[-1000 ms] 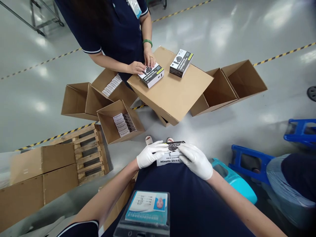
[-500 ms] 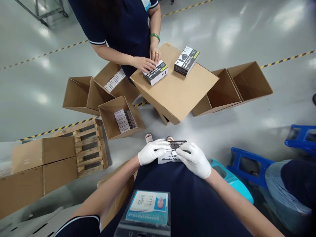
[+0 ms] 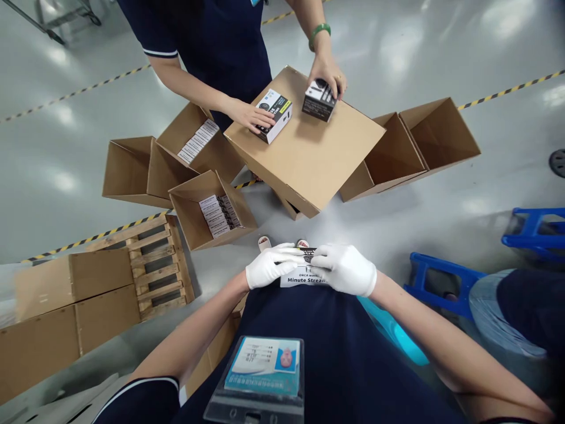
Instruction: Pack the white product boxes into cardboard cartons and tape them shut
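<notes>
Close to my waist is a small black-and-white printed box (image 3: 302, 278), lettered "Minute Strea..." on its white side. My left hand (image 3: 272, 265), in a white glove, grips the box's left end with its fingers along the upper edge. Also gloved in white, my right hand (image 3: 345, 270) is closed around the right end, its bent fingers covering that part of the box. Whether the right fingers also hold something small is hidden.
Across from me a co-worker's hands rest on one printed box (image 3: 274, 115) and grasp another box (image 3: 319, 99) over a large carton (image 3: 326, 159). Open cartons (image 3: 212, 206) stand left, more cartons (image 3: 397, 150) right. A wooden pallet (image 3: 161, 265) and blue stools (image 3: 441, 282) flank me.
My right fingers have shifted left and curled over the box. The co-worker's braceleted hand has moved right onto the second box, which is now turned and tilted.
</notes>
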Tool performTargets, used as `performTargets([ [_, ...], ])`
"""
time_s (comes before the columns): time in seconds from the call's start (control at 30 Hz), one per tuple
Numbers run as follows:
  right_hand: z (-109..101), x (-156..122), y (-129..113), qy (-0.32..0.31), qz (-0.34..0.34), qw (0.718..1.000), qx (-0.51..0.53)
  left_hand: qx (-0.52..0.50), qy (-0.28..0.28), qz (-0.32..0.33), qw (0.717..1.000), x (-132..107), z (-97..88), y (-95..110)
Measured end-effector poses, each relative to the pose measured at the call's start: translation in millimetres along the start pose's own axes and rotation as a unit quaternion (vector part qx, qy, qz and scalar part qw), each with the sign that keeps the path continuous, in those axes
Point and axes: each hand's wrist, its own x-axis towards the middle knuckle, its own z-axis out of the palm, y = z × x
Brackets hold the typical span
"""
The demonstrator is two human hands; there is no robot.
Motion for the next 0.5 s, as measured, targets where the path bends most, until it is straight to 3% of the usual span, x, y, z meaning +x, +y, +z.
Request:
performTargets([
  [0.2,7,10,15,-0.029,0.127,0.984,0.117,-0.023,0.005,0.005,1.000,2,1.8,-1],
  [0.3,9,13,25,-0.064,0.146,0.967,0.199,-0.023,0.018,0.000,1.000,2,4.1,-2],
  [0.4,3,4,42,-0.112,0.154,0.931,0.311,-0.035,0.023,-0.003,0.999,4,4.1,-3],
  [0.5,3,-21,61,-0.044,0.239,0.868,0.433,-0.055,0.055,0.006,0.997,10,-1.1,-2],
])
